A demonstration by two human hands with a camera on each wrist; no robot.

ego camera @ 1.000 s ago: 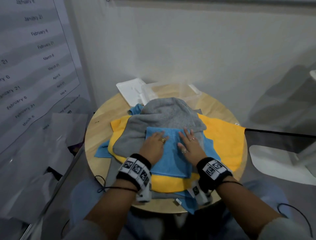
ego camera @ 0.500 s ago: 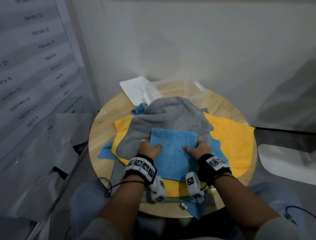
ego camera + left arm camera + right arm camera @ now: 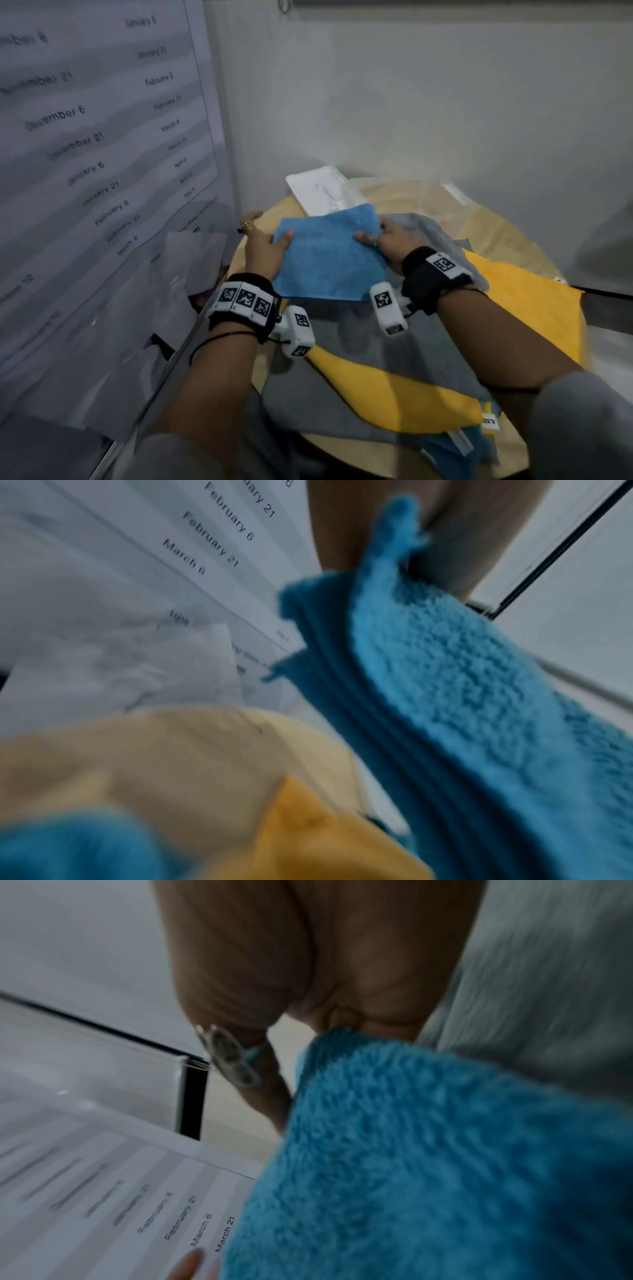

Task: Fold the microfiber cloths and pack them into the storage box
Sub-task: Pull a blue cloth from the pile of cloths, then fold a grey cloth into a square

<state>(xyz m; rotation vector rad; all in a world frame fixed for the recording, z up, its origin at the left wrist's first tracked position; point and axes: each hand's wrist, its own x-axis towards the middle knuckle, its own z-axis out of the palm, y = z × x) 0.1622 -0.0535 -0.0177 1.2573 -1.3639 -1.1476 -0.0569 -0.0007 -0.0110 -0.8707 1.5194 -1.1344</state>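
1. Folded blue cloth [image 3: 329,253] is held up off the pile, over the far-left part of the round worktop [image 3: 507,233], just short of the clear storage box [image 3: 428,198] at the far edge.
2. Left hand [image 3: 265,248] grips the cloth's left edge, thumb on top, fingers underneath. Right hand [image 3: 388,241] pinches the right edge the same way. Neither is free.
3. Left wrist view shows several stacked layers along the cloth's edge [image 3: 394,723], so it's folded more than once.
4. Handling, my read: light, soft, floppy, fuzzy nap so not slippery. No stiffness; layers will slide apart or sag in the middle if held by 1 corner.
5. Best hold: both short edges, clamping all layers together w/ thumb above & fingers below, as now.
6. Still unfolded on the worktop: grey cloth [image 3: 370,342], yellow cloth [image 3: 527,301], more blue cloth at the near edge [image 3: 455,448].
7. White lid [image 3: 318,192] lies beside the box at far left; box interior is too hazy to tell what's in it.
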